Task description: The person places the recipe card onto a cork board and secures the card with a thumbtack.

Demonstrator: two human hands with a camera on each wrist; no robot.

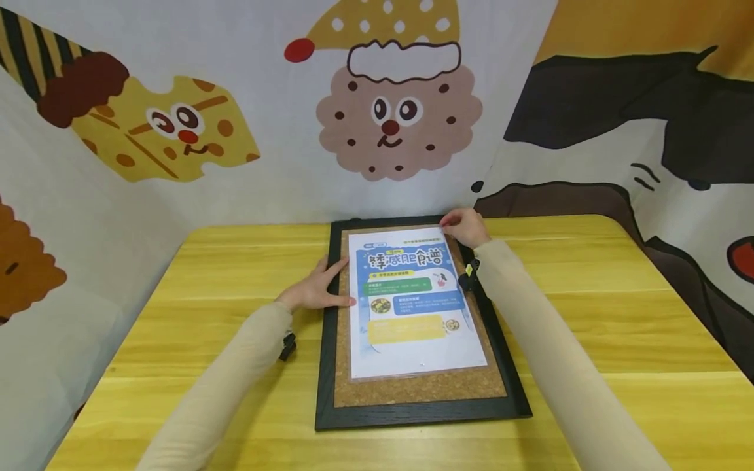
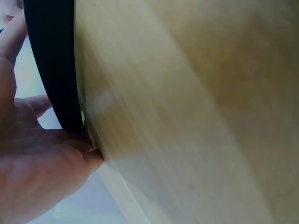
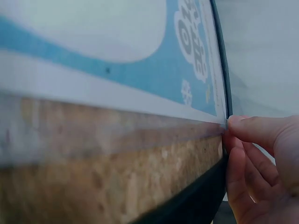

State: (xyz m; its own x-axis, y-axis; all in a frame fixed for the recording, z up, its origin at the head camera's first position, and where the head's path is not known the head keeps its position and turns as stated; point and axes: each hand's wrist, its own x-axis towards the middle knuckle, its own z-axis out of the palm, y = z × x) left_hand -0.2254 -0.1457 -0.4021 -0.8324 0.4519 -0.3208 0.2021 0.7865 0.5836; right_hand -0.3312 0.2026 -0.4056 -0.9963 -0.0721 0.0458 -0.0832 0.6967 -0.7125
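Observation:
A printed sheet [image 1: 400,356] with a clear border lies on a cork board [image 1: 424,390] set in a black frame [image 1: 424,415]. My left hand [image 1: 315,289] rests spread over the frame's left side, thumb and a finger reaching to the sheet's left edge. In the left wrist view, its heel side touches the table beside the black frame edge [image 2: 53,56]. At the sheet's top right corner, my right hand [image 1: 467,227] pinches with thumb and forefinger. The right wrist view shows those fingertips [image 3: 235,122] on the clear corner; whether something small sits between them is hidden.
The board lies on a yellow wood-grain table [image 1: 235,275], its far end close to a cloth backdrop [image 1: 277,190] printed with cartoon figures. Both sleeved forearms reach in from the near side, with a dark wrist device [image 1: 469,278] over the board's right side.

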